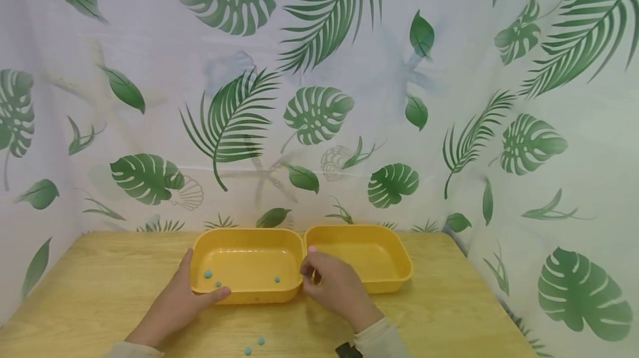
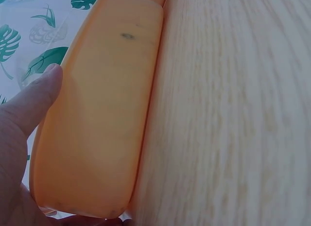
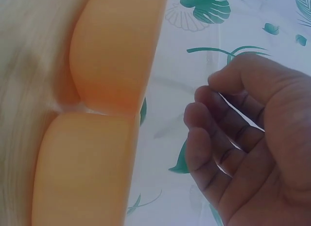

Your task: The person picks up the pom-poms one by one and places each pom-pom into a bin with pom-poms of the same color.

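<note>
Two yellow plastic trays stand side by side on the table, the left tray [image 1: 249, 295] and the right tray [image 1: 386, 286]. My left hand [image 1: 187, 297] grips the left tray's near-left corner, its thumb over the front rim and fingers along the end wall. Small teal balls [image 1: 208, 273] lie inside that tray. My right hand [image 1: 331, 286] is over the place where the trays meet, its fingers curled and the thumb tip close to the index fingertip. I cannot tell whether it pinches anything. A small pink ball [image 1: 312, 248] shows just beyond its knuckles.
Two more teal balls, one of them a small teal ball [image 1: 261, 341], lie on the wooden table [image 1: 449, 319] before the left tray. A leaf-printed white cloth [image 1: 324, 197] hangs right behind the trays and along both sides. A black strap [image 1: 348, 350] is by the right sleeve.
</note>
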`<state>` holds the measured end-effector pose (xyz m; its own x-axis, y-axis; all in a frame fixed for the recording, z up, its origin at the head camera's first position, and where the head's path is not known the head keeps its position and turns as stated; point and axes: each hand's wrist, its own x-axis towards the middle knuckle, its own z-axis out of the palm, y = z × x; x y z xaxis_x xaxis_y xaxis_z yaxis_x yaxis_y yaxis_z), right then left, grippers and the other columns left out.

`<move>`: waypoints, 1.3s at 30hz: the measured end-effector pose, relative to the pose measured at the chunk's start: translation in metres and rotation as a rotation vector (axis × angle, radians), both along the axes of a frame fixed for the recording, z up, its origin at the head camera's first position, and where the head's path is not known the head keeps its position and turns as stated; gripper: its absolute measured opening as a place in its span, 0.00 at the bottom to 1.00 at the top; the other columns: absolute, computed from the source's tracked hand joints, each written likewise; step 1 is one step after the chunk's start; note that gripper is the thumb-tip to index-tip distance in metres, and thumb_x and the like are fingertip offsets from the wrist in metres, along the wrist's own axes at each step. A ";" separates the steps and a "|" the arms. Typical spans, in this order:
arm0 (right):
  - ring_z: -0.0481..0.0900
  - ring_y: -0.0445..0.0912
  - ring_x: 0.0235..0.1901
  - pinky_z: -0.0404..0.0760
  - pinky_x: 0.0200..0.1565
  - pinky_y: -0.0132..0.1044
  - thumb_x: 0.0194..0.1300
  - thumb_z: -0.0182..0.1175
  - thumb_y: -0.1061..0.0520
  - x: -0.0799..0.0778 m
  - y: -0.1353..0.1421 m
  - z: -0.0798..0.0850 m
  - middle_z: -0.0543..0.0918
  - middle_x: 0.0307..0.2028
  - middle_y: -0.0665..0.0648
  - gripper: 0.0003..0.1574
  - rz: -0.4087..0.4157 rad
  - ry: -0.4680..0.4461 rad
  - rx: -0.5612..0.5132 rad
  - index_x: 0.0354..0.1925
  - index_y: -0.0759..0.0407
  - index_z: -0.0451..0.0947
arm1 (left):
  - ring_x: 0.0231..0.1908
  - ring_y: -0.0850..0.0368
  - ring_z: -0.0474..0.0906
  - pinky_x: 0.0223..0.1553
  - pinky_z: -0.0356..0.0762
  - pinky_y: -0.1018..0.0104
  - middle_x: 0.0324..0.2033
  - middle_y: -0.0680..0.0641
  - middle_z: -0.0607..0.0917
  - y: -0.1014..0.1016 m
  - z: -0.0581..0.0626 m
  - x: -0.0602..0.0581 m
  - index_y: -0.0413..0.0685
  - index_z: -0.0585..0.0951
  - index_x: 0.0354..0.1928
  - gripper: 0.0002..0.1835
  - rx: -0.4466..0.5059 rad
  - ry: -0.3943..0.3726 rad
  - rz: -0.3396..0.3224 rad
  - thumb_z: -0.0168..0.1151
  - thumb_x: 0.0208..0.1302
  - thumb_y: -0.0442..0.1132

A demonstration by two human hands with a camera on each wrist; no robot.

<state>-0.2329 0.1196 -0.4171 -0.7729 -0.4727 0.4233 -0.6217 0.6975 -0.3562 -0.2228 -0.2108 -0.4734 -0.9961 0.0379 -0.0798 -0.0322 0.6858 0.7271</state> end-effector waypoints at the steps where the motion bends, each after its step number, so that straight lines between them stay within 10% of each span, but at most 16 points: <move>1: 0.81 0.44 0.30 0.79 0.34 0.29 0.59 0.69 0.65 0.000 0.000 0.000 0.82 0.30 0.46 0.12 -0.003 0.002 -0.003 0.33 0.50 0.78 | 0.75 0.22 0.49 0.70 0.55 0.27 0.78 0.23 0.44 0.000 0.000 0.000 0.36 0.28 0.80 0.74 -0.001 -0.001 -0.001 0.68 0.59 0.72; 39: 0.80 0.41 0.28 0.78 0.31 0.28 0.62 0.69 0.63 -0.001 -0.007 0.003 0.82 0.31 0.44 0.08 -0.068 0.146 -0.111 0.35 0.51 0.81 | 0.76 0.25 0.50 0.71 0.55 0.29 0.79 0.27 0.45 0.002 -0.001 0.002 0.40 0.29 0.81 0.74 0.021 0.022 0.011 0.68 0.57 0.73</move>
